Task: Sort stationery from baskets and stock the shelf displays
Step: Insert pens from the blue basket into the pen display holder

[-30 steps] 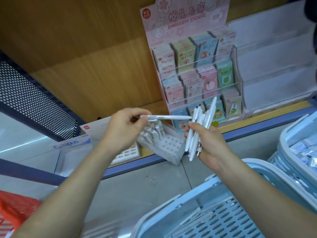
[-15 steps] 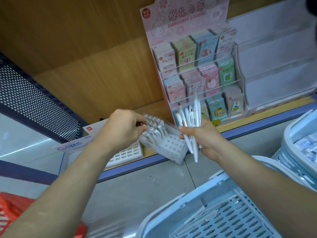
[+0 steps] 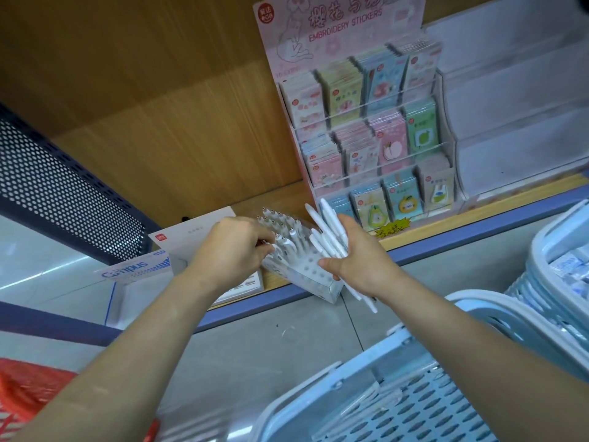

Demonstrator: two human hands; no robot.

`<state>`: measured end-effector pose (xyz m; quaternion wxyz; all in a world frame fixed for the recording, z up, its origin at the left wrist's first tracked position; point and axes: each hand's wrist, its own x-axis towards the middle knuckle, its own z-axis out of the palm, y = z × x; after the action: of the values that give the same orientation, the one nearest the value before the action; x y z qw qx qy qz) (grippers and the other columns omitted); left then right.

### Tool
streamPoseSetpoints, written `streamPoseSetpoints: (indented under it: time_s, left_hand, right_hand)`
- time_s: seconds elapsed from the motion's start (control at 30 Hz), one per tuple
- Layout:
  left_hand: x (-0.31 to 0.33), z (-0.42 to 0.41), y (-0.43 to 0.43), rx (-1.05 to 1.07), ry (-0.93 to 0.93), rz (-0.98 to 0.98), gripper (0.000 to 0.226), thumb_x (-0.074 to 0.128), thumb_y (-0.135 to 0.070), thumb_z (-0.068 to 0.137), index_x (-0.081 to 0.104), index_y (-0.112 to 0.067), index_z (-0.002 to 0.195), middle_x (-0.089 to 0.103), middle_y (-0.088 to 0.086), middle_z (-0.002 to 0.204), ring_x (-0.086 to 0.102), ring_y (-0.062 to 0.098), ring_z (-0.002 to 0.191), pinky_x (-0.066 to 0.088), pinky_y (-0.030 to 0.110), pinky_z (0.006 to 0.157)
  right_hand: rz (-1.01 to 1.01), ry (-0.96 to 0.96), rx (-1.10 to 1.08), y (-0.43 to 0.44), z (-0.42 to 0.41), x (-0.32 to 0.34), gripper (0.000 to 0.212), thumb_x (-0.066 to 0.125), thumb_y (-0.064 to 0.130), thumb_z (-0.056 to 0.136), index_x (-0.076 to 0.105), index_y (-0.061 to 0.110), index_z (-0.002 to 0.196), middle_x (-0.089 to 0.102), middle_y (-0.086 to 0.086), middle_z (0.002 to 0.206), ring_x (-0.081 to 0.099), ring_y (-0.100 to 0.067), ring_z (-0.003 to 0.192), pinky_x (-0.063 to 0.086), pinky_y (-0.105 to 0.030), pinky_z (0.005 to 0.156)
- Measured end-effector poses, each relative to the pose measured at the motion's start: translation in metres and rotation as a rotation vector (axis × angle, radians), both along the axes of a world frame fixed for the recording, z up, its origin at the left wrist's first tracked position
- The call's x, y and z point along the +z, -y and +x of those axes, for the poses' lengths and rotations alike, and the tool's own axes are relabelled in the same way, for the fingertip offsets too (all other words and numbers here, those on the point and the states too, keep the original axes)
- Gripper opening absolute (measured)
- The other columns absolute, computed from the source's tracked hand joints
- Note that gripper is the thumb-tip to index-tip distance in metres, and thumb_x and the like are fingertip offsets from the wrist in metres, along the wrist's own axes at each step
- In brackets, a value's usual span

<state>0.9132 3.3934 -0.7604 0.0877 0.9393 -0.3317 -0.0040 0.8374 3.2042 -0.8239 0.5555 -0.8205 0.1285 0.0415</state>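
**Gripping tight, roughly half done**

My right hand [image 3: 357,263] clutches a bundle of white pens [image 3: 328,237] just beside the pen tray [image 3: 307,274] on the shelf [image 3: 478,216]. My left hand [image 3: 232,250] pinches a single pen [image 3: 281,246] at it. Back rows look filled; front holes stand empty.

Left hand [image 3: 234,250]: fingers curled, pinching a single pen [image 3: 273,250] at the near-left rows of the pen holder.
Right hand [image 3: 358,261]: grips the pen bundle [image 3: 328,232], white, fanned, tilted up-left, ends sticking out below the palm.
Pen holder [image 3: 307,271]: white perforated box on the shelf edge [image 3: 478,231], rear rows filled with upright pens.
Sticker display [image 3: 366,138]: pink, three tiers, behind the right hand.
Blue basket [image 3: 318,400]: lower right, slotted floor.
Campus pack [image 3: 137,269]: left of the holder.
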Motion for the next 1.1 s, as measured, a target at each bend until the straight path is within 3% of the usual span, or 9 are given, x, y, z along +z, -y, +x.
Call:
streamPoseSetpoints:
  time_s: [0.2,0.37,0.57,0.7,0.77,0.83,0.93,1.0,1.1]
  left_hand:
    - [-0.019,0.000,0.001,-0.065,-0.057,0.070,0.014,0.062,-0.014,0.093,0.074,-0.009,0.090,0.069,0.006,0.089,0.064,0.027,0.085,0.052,0.039,0.076]
    - [-0.023,-0.003,0.016,0.118,-0.018,0.041,0.017,0.060,-0.031,0.094,0.072,-0.019,0.099,0.073,0.001,0.093,0.064,0.023,0.089,0.051,0.034,0.078]
    - [-0.032,-0.003,0.017,0.172,0.048,0.008,0.012,0.067,-0.034,0.088,0.075,-0.025,0.091,0.070,-0.005,0.091,0.057,0.020,0.092,0.049,0.031,0.076]
    - [-0.026,-0.003,0.018,0.237,0.034,0.096,0.015,0.067,-0.039,0.086,0.074,-0.027,0.092,0.066,-0.004,0.094,0.058,0.018,0.090,0.047,0.028,0.073]
    - [-0.020,-0.008,0.020,0.300,0.004,-0.044,0.016,0.066,-0.041,0.087,0.073,-0.026,0.089,0.068,-0.009,0.087,0.061,0.012,0.082,0.047,0.025,0.070]
    - [-0.017,-0.012,0.026,0.407,-0.203,-0.372,0.018,0.066,-0.039,0.088,0.073,-0.023,0.091,0.069,-0.012,0.082,0.062,0.007,0.075,0.049,0.024,0.067]
    - [-0.015,-0.016,0.039,0.525,-0.744,-0.787,0.025,0.073,-0.032,0.086,0.070,-0.010,0.098,0.070,0.000,0.081,0.062,0.010,0.067,0.051,0.026,0.061]
    - [-0.014,-0.018,0.043,0.523,-0.930,-0.886,0.011,0.074,-0.022,0.085,0.071,-0.013,0.079,0.066,0.002,0.071,0.060,0.011,0.065,0.052,0.025,0.063]
    - [-0.015,-0.021,0.045,0.518,-0.998,-0.974,0.020,0.074,-0.017,0.083,0.071,-0.016,0.063,0.061,0.001,0.064,0.056,0.013,0.064,0.052,0.025,0.067]
  right_hand:
    - [-0.169,0.025,0.015,0.000,-0.001,0.003,0.070,0.077,0.021,0.081,0.039,0.020,0.140,0.059,-0.004,0.117,0.059,-0.026,0.101,0.052,-0.041,0.088]
    - [-0.202,0.010,-0.032,0.000,0.000,0.004,0.048,0.079,0.023,0.079,0.054,0.015,0.118,0.063,-0.004,0.103,0.061,-0.025,0.091,0.052,-0.037,0.080]
    - [-0.081,0.008,-0.077,0.002,0.000,0.004,0.047,0.082,0.022,0.076,0.061,0.016,0.117,0.067,-0.002,0.100,0.064,-0.021,0.089,0.054,-0.037,0.081]
    - [0.046,0.022,-0.085,0.001,-0.001,0.005,0.050,0.085,0.019,0.072,0.061,0.019,0.115,0.069,0.000,0.096,0.068,-0.020,0.086,0.058,-0.042,0.080]
    - [0.134,0.036,-0.075,0.002,-0.001,0.007,0.050,0.085,0.016,0.072,0.060,0.019,0.116,0.070,0.001,0.094,0.068,-0.018,0.083,0.059,-0.038,0.077]
    - [0.244,0.053,-0.069,0.003,-0.001,0.011,0.046,0.084,0.011,0.074,0.061,0.019,0.113,0.070,0.001,0.092,0.069,-0.017,0.080,0.059,-0.032,0.073]
    - [0.405,0.057,-0.057,0.003,-0.002,0.014,0.041,0.082,0.005,0.075,0.064,0.018,0.110,0.072,-0.001,0.090,0.070,-0.014,0.078,0.059,-0.030,0.071]
    - [0.472,0.062,-0.055,0.003,-0.003,0.015,0.040,0.080,0.004,0.076,0.065,0.016,0.111,0.073,0.002,0.089,0.070,-0.011,0.078,0.059,-0.029,0.070]
    - [0.503,0.053,-0.068,0.003,-0.002,0.013,0.038,0.079,0.010,0.079,0.064,0.017,0.112,0.073,0.005,0.088,0.070,-0.011,0.082,0.059,-0.031,0.076]
